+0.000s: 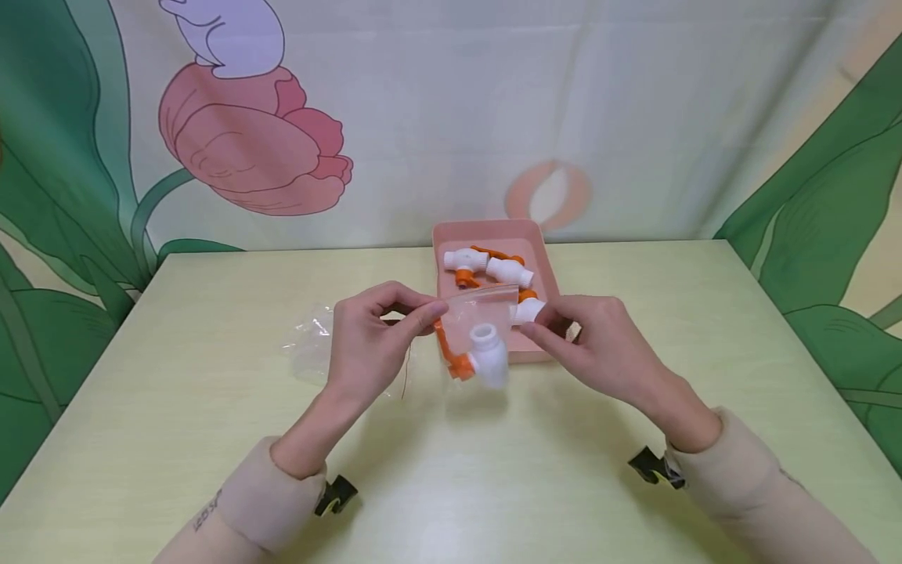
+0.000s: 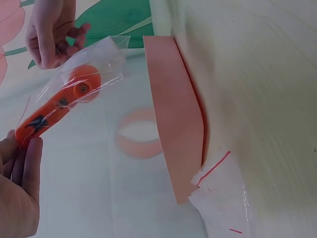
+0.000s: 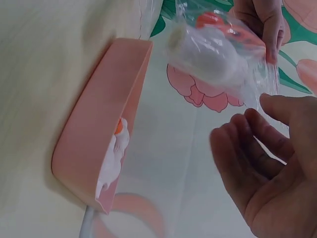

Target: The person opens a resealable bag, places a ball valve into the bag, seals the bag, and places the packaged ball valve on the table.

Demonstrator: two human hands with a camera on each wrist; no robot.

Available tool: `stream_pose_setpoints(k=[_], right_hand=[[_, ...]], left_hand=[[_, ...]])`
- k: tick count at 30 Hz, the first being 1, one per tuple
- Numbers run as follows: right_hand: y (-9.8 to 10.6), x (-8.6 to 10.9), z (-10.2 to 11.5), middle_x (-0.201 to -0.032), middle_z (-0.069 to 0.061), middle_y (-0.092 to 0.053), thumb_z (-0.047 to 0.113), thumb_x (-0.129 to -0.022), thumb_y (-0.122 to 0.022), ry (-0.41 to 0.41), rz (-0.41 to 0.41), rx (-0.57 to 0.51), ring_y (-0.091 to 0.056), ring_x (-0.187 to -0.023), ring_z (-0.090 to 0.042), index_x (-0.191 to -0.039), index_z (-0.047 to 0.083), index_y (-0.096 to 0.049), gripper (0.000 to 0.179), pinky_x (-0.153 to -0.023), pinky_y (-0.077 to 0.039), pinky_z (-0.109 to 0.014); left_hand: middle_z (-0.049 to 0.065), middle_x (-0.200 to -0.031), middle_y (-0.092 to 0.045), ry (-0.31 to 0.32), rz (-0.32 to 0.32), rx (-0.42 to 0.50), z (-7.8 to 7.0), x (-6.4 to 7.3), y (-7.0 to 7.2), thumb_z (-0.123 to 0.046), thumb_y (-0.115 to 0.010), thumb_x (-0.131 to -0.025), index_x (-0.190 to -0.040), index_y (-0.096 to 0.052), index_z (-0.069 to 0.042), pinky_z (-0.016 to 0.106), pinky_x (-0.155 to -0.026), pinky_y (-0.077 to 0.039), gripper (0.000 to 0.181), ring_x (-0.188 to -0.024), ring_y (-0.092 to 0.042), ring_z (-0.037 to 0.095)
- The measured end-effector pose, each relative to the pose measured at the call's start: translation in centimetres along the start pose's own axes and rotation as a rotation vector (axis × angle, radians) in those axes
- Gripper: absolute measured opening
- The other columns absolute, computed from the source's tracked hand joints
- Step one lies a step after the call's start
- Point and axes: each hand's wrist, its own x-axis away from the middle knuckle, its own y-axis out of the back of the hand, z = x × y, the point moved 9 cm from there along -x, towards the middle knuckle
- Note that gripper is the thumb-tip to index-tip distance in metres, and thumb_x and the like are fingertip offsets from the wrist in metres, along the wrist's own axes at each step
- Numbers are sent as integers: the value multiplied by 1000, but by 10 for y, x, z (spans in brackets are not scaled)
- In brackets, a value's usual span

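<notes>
One bagged valve, left fingers pinching, right fingers beside

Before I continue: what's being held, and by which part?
The left hand pinches the clear bag, valve inside, by its upper left corner; whether the right hand grips it is unclear.

The left hand and right hand were bare. The left sleeve and right sleeve were puffy and light beige, with dark writing on the left one. Black pieces with yellow bits poked out by both.
</notes>
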Motion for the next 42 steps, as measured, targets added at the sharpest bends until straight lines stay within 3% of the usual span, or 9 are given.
stream_pose_setpoints(k=[4, 8, 13, 21, 26, 30, 36, 42], right_hand=[[-12, 0, 1, -87, 4, -66, 17, -93, -80, 11, 36, -85, -65, -80, -11, -94, 12, -69, 12, -68, -60, -30], [-24, 0, 3, -104, 0, -66, 17, -89, -83, -7, 73, -162, -69, -94, -17, -110, 11, -62, 30, -79, -61, -34], [-38, 1, 7, -118, 1, -63, 18, -84, -88, -36, 117, -213, -67, -99, -15, -124, 11, -57, 50, -85, -60, -37], [-41, 0, 14, -132, 2, -54, 29, -78, -93, 3, 29, -84, -57, -113, -13, -145, 13, -46, 83, -93, -55, -39], [-40, -2, 15, -130, -1, -50, 36, -79, -92, -9, -37, 2, -52, -106, -16, -146, 11, -42, 88, -85, -52, -37], [-39, -2, 14, -131, -7, -49, 39, -77, -92, -35, -76, 67, -50, -110, -22, -145, 6, -39, 92, -85, -52, -39], [-36, -4, 13, -131, -17, -46, 29, -77, -93, -37, -108, 138, -49, -108, -29, -141, -1, -40, 88, -83, -54, -41], [-36, -4, 14, -126, -16, -50, 21, -79, -90, -25, -98, 144, -51, -104, -27, -140, -4, -42, 82, -81, -55, -38]], left_hand=[[5, -79, -74, 5, -20, 4, 0, -2, 1, -8, -84, -86, -85, -76, -2, 33, -67, -62, 10, -66, -72, 20], [6, -80, -74, 16, -28, 10, 1, -2, 0, -6, -83, -86, -85, -75, 0, 33, -67, -62, 10, -67, -72, 20], [6, -81, -74, 18, -46, 2, 1, -3, 0, -7, -83, -87, -85, -74, 0, 33, -67, -62, 12, -68, -72, 18], [10, -84, -71, 68, -82, 70, 5, -6, -3, -6, -81, -89, -87, -71, 3, 35, -68, -62, 13, -75, -72, 22], [15, -87, -68, 110, -95, 141, 9, -7, -7, -5, -79, -90, -89, -68, 5, 37, -69, -62, 15, -80, -71, 25], [17, -89, -66, 149, -89, 197, 11, -8, -12, -3, -77, -92, -91, -67, 6, 38, -71, -62, 14, -81, -71, 26], [20, -92, -64, 201, -61, 243, 12, -9, -17, -2, -74, -94, -95, -65, 8, 38, -73, -62, 14, -83, -72, 25], [21, -94, -64, 248, -47, 275, 18, -7, -21, -3, -74, -94, -96, -65, 8, 39, -73, -62, 15, -82, -73, 26]])
